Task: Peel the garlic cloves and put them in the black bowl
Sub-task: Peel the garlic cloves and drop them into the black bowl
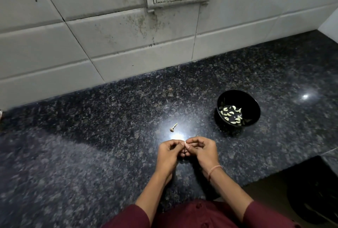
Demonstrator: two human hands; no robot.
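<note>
Both hands are meeting just below the centre of the frame, over the dark counter [91, 145]. The left hand [169, 152] and the right hand [202, 150] are curling their fingers inward, and both are pinching one small pale clove [185, 143] between thumb and fingertips. Only a sliver of it is showing, so how much skin is clinging to it cannot be told.

The bowl [245, 100] is sitting at centre right, well apart from the hands, and is holding a scatter of peeled cloves [230, 116]. A bare stem [172, 128] is lying on the counter just above the hands. No other unpeeled garlic is showing anywhere.

Judging from this, the peeling step is under way, and probably on one of the last cloves.

The next move is likely calling for one hand to keep the clove steady while the other works the skin loose. The bare clove then needs carrying up and to the right and dropping over the bowl's rim. The clove is tiny and probably slippery once bare, so a firm fingertip hold seems to be what matters.
</note>
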